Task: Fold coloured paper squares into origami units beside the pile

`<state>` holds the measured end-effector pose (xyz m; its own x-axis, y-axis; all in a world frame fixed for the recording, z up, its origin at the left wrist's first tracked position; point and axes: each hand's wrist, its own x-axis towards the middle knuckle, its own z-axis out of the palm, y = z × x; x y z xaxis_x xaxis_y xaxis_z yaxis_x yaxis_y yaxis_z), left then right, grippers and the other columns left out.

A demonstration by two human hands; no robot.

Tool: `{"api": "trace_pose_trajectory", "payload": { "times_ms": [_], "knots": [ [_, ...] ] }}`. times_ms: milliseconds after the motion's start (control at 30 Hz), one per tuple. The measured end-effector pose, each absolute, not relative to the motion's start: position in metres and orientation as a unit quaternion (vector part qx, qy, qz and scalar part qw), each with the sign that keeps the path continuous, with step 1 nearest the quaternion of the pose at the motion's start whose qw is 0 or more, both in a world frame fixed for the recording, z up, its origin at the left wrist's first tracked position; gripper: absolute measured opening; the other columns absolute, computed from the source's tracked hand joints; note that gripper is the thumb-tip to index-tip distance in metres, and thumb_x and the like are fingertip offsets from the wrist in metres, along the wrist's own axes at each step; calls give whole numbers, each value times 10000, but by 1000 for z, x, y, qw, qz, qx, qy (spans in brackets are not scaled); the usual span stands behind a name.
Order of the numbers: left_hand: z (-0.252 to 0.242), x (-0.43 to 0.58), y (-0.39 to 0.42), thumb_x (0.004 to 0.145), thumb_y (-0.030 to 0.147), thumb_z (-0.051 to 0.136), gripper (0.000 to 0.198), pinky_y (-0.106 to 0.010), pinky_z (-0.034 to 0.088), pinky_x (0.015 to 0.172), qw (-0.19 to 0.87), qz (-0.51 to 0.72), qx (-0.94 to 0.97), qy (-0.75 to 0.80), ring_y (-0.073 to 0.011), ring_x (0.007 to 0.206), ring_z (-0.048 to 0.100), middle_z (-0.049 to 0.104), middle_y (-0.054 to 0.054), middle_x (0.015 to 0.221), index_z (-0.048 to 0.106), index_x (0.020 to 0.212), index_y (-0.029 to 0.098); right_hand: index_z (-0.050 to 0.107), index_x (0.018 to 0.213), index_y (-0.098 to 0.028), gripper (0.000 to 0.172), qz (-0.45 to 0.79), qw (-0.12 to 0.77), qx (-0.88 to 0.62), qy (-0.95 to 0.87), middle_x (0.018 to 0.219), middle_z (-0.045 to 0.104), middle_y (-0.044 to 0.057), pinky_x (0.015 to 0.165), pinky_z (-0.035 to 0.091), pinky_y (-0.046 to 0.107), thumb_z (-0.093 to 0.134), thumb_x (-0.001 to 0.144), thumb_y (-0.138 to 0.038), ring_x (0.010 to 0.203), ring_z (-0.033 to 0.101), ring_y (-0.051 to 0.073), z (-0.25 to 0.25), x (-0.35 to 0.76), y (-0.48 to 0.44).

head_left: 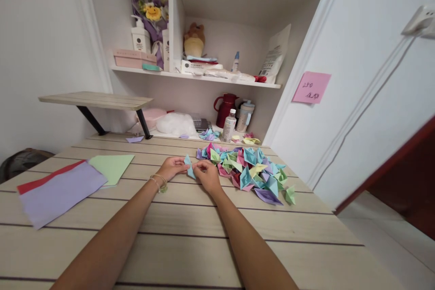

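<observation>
While pinching the small light-blue paper (pixel 190 171) from both sides, could easily skew a crease, most likely through uneven pressure between left hand (pixel 173 166) and right hand (pixel 207 176). Could also tear at a fold if tugged apart too hard. Might scatter the pile of folded paper boats (pixel 249 157) if swinging wide with the right hand, given so little room to spare just behind and beside it. Might misalign edges too, with fingertips covering much of the paper; worth checking before pressing flat. With left hand, gripping one side, thumb and fingers nearly closed, bracelets (pixel 163 188) at the wrist. With right hand, pinching the opposite side, fingertips bunched together. Cannot tell how firmly in either case, nor how many layers in between. Holding the paper around mid-table, left of most of the boats, well right of the loose purple sheet (pixel 64 195), green sheet (pixel 113 167) and red sheet (pixel 47 178). Cannot tell if touching the table (pixel 176 226) or just above it from this angle
</observation>
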<state>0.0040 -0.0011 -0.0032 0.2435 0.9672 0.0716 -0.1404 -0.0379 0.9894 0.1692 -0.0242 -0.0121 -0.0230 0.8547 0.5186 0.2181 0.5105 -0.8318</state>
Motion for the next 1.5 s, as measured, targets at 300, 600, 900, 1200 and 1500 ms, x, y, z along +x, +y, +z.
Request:
{"api": "trace_pose_trajectory", "payload": {
  "times_ms": [300,600,900,1200,1500],
  "knots": [
    [-5,2,1,537,212,786,448,-294,510,773,615,496,500,354,-179,770,659,694,-120,865,626,930,70,676,730,-173,151,266,587,-425,-635,798,642,42,652,459,257,579,707,-287,683,575,150,-12,171,-22],
    [-2,5,-4,584,148,759,529,-335,496,833,621,490,499,356,-188,818,657,687,-119,921,561,1072,99,683,783,-185,159,228,606,-423,-633,813,640,50,665,462,266,562,741,-279,725,579,161,-9,171,-24],
    [2,3,-1,683,152,684,376,-313,508,818,614,532,454,365,-198,814,664,690,-116,900,570,1037,98,676,884,-213,207,208,594,-416,-656,862,629,51,627,462,264,615,724,-329,681,571,151,-10,170,-26],
    [5,2,-3,688,195,690,436,-308,524,764,623,527,451,362,-201,797,667,681,-135,945,561,1094,106,668,874,-200,196,157,617,-427,-642,823,640,56,663,447,279,527,794,-312,732,572,171,-5,174,-27],
    [7,1,-3,679,242,701,450,-288,535,708,624,513,459,370,-208,782,671,677,-157,951,566,1085,104,656,959,-230,264,-107,544,-564,-612,876,640,72,605,335,291,443,853,-343,723,550,194,5,219,-25]
  ]
}}
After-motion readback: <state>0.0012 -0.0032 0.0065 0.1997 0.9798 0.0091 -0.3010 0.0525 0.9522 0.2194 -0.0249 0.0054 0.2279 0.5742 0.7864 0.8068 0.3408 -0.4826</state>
